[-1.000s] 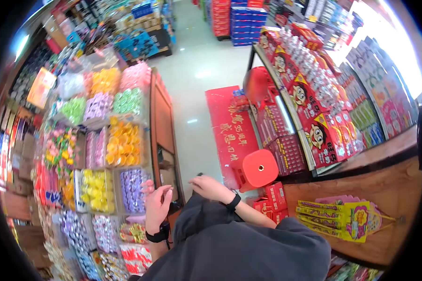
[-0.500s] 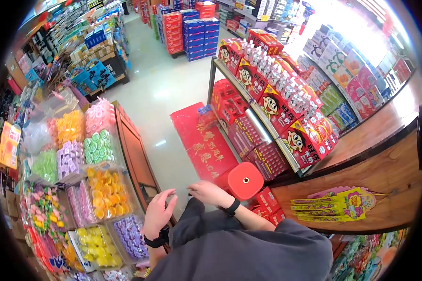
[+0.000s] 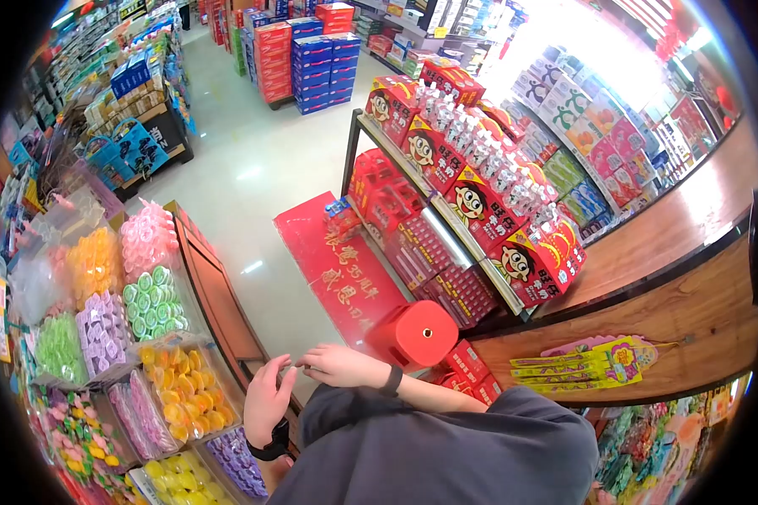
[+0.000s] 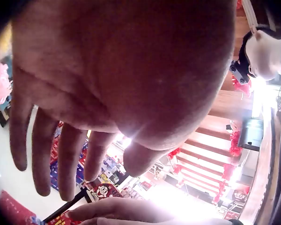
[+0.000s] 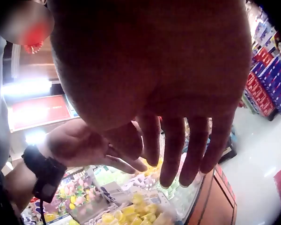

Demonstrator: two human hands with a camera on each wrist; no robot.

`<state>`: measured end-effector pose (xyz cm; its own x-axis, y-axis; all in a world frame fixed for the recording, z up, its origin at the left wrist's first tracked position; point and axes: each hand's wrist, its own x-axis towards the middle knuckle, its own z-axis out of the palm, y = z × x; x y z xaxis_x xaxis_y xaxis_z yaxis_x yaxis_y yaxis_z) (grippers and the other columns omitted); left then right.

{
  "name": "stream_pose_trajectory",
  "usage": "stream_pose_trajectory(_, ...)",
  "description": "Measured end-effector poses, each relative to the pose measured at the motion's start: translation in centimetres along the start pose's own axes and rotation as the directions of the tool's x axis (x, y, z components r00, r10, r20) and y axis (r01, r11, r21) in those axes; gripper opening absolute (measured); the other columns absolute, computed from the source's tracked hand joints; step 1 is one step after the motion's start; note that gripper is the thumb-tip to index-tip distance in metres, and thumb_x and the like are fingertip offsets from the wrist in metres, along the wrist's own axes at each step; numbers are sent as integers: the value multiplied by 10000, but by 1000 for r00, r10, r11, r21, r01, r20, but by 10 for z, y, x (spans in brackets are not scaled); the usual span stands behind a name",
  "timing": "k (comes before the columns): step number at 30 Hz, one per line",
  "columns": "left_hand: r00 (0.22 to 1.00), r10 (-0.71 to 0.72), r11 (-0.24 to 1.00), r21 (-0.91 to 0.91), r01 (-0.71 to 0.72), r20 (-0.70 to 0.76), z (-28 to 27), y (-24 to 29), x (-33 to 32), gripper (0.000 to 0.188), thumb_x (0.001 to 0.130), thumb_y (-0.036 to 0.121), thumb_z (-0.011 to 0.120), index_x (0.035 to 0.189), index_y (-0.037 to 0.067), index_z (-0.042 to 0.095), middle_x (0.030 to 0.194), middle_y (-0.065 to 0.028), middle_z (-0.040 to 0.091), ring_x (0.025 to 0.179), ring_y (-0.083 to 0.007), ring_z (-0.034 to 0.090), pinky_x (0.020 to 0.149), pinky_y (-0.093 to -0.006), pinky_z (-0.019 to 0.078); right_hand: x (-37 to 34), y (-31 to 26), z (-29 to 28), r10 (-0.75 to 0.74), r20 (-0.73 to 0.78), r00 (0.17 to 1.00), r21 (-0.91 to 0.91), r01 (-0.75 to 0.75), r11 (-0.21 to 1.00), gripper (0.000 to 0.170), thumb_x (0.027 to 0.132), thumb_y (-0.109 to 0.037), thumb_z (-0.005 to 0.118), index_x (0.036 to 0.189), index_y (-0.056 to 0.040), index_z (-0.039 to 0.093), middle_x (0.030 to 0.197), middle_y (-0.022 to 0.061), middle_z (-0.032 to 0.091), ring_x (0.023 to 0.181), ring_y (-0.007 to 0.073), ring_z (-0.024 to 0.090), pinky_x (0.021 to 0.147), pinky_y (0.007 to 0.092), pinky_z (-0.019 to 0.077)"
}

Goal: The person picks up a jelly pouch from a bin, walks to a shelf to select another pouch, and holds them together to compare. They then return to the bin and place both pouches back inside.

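My left hand [image 3: 266, 397] is held in front of the body with its fingers extended, and nothing is in it. Close by on the right, my right hand [image 3: 338, 366] reaches inward, its fingertips near those of the left. In the left wrist view the bare palm [image 4: 117, 70] shows, fingers spread and straight. The right wrist view gives a dark palm [image 5: 154, 70] with loosely straight fingers, also holding nothing. Left of the hands are bins of orange wrapped candies [image 3: 189, 394] and purple candies [image 3: 237, 459]. A red stool [image 3: 414, 335] stands just beyond the right hand.
A wooden counter [image 3: 640, 320] with yellow candy packs [image 3: 577, 366] curves along the right. Red milk cartons [image 3: 472, 206] fill a rack ahead. A red mat [image 3: 333, 269] lies on the aisle floor [image 3: 236, 185]. Stacked blue boxes [image 3: 324, 71] stand farther off.
The head view has turned to the right and up, so the candy bins slide down and left and more of the shop shows. Both hands stay raised near each other, holding nothing.
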<state>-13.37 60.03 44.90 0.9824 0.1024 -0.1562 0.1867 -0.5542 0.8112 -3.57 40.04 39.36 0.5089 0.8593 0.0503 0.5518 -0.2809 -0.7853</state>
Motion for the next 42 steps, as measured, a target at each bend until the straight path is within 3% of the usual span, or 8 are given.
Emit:
stream_pose_trajectory(4,999,-11,1000,-10,11,53,-13,0,29,360,1009,235,636,1293,14,631,1174,-171,727,1103,-302,703,963,-386,528,17,3,-14,33,-44,998,3,-33,999,259,991,-180,582,1192,-29,646,1054,185,689,1043,377,642,931,480,507)
stream_pose_trajectory(13,940,250,962,52,-269,230,-14,12,112,343,979,186,675,1279,23,640,1113,-168,720,946,-286,697,854,-375,542,29,17,-48,113,-263,958,42,-106,994,277,999,-177,598,1232,-29,615,1068,184,677,1040,387,636,906,479,506)
stream_pose_trajectory(16,916,282,941,102,-322,285,-10,17,138,314,964,174,669,1242,30,638,1160,-145,713,1143,-338,649,955,-443,507,33,27,-54,137,-288,948,44,-129,991,273,1003,-175,593,1236,-33,607,1068,182,672,1044,387,632,906,480,505)
stream_pose_trajectory(19,922,270,935,151,-319,277,-9,25,158,300,948,124,674,1231,30,636,1126,-144,717,1104,-332,665,912,-443,521,46,37,-66,136,-323,937,121,-101,988,275,1004,-173,590,1246,-42,602,1067,181,669,1046,387,630,905,479,507)
stream_pose_trajectory(28,981,130,991,15,-133,142,-9,53,227,341,924,140,736,1234,35,640,1055,-145,724,996,-294,708,831,-407,547,90,76,-136,171,-250,953,185,-127,975,308,1001,-110,537,1307,-82,570,1103,176,670,1058,381,630,913,484,502)
stream_pose_trajectory(31,976,178,982,43,-184,128,-5,64,258,367,911,146,756,1237,29,636,1036,-141,723,976,-291,710,812,-406,550,98,87,-166,169,-250,953,114,-144,983,338,997,-114,546,1335,-93,552,1106,172,672,1062,380,634,909,480,505)
stream_pose_trajectory(34,958,246,960,98,-262,148,0,77,289,402,906,93,763,1271,3,622,982,-113,720,848,-198,706,770,-327,558,104,109,-182,169,-240,956,45,-163,986,374,993,-128,565,1365,-111,533,1111,160,673,1072,367,642,911,476,508)
stream_pose_trajectory(42,906,276,929,153,-336,320,41,130,363,543,839,213,840,1297,29,615,994,-134,707,933,-280,699,831,-404,559,83,165,-212,238,-400,885,-77,-292,953,421,987,-154,585,1402,-160,513,1086,131,652,1039,340,658,905,459,515)
